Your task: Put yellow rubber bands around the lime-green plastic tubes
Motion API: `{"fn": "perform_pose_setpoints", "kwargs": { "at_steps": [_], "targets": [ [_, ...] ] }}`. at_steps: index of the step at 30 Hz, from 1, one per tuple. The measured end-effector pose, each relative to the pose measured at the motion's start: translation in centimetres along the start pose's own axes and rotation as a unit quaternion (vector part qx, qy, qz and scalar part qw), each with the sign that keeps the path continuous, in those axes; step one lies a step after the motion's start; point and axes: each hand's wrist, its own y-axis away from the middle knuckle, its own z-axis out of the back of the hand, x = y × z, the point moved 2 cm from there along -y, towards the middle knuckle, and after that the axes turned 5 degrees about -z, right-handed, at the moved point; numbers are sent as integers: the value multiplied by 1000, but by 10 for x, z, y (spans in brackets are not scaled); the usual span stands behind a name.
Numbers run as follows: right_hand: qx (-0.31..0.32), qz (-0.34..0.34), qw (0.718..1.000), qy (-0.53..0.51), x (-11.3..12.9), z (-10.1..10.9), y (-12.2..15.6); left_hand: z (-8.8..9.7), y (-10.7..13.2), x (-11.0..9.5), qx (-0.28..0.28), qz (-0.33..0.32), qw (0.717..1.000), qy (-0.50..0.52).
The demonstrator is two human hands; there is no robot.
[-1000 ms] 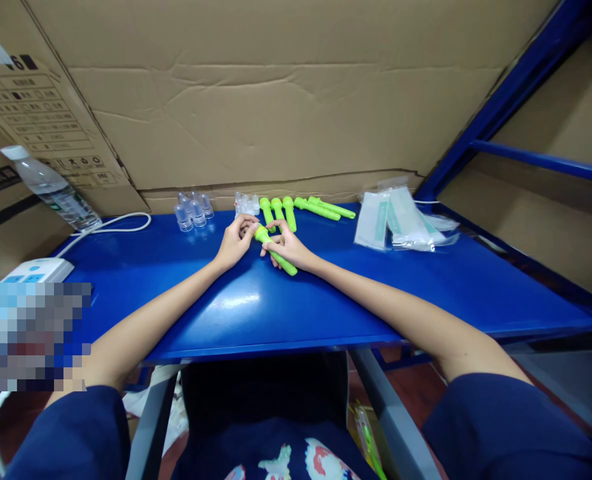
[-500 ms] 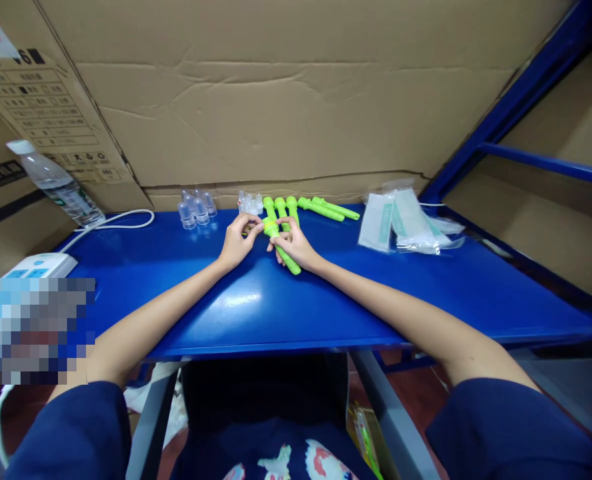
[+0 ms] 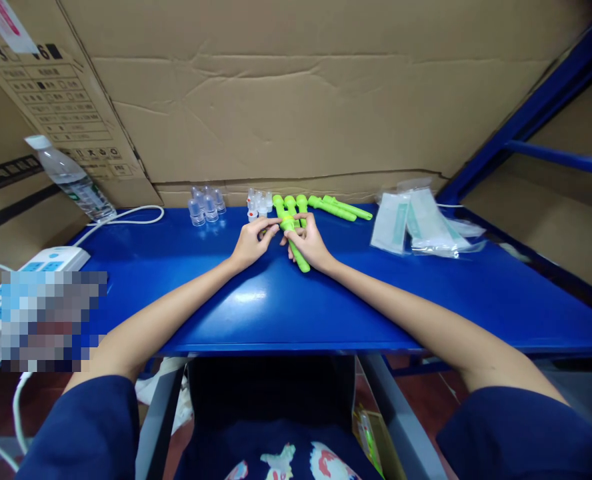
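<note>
My right hand is wrapped round a bright green plastic tube that slants across the blue table. My left hand pinches at the tube's upper end with thumb and forefinger. Just beyond my hands lie several more green tubes in a row. Left of them stand small clear caps with red tips and a cluster of clear vials.
Sealed clear packets lie at the right of the table. A water bottle leans at the back left, with a white cable and a power strip nearby. Cardboard walls close the back; a blue frame rises at right.
Both hands have stayed together on the green tube; my left fingers have shifted along its upper end. The camera has tilted slightly, shifting everything right.
</note>
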Motion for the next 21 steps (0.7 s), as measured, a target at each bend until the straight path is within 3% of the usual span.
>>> {"fn": "perform_pose_setpoints", "kwargs": {
  "at_steps": [6, 13, 17, 21],
  "targets": [
    [-64, 23, 997, 30, 9, 16, -9, -4, -1, 2, 21, 4, 1000, 17],
    [-158, -13, 966, 202, 10, 68, -32, -4, -1, 5, 6, 25, 999, 28],
    [-158, -55, 942, 291, -4, 89, -43, -4, -2, 7, 3, 25, 999, 27],
    [-142, -64, 930, 333, -12, 93, -47, -4, -2, 7, 4, 23, 999, 24]
  ]
}}
